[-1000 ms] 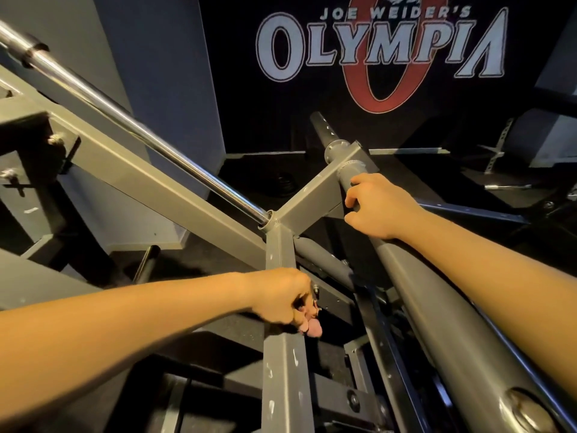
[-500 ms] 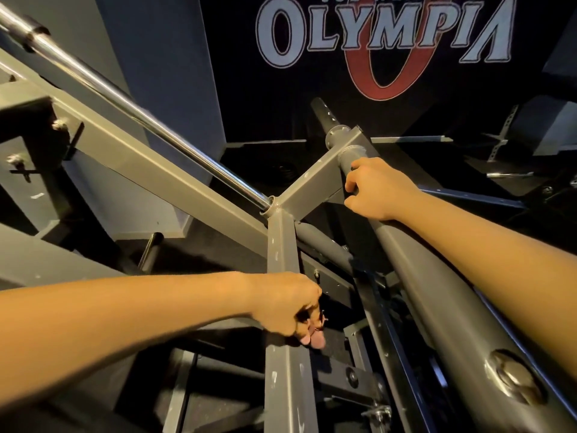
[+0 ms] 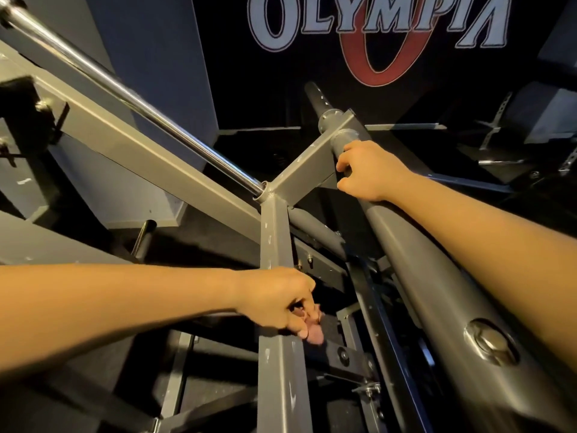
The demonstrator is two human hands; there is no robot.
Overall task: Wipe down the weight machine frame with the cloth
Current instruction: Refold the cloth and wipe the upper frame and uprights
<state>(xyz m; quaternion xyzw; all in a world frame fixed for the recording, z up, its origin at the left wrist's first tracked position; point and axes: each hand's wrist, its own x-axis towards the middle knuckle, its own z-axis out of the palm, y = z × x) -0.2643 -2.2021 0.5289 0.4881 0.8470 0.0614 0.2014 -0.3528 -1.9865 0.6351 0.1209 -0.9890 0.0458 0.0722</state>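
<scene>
The grey weight machine frame (image 3: 278, 239) fills the view, with square bars meeting at a welded joint in the middle. My left hand (image 3: 281, 300) is closed around the square bar that runs down from the joint. A small pink cloth (image 3: 313, 332) is bunched under its fingers, and only a bit of it pokes out on the bar's right side. My right hand (image 3: 367, 170) is wrapped around the thick round grey tube (image 3: 437, 276) just below its collar, at the upper right.
A chrome bar (image 3: 125, 92) runs from the upper left into the joint. Black plates, bolts and cross bars lie below the frame. A dark wall with an Olympia logo (image 3: 374, 23) stands behind. More dark equipment sits at the far right.
My left hand with the cloth has slid a little down the square bar. My right hand keeps its grip on the round tube. The view has tilted downward.
</scene>
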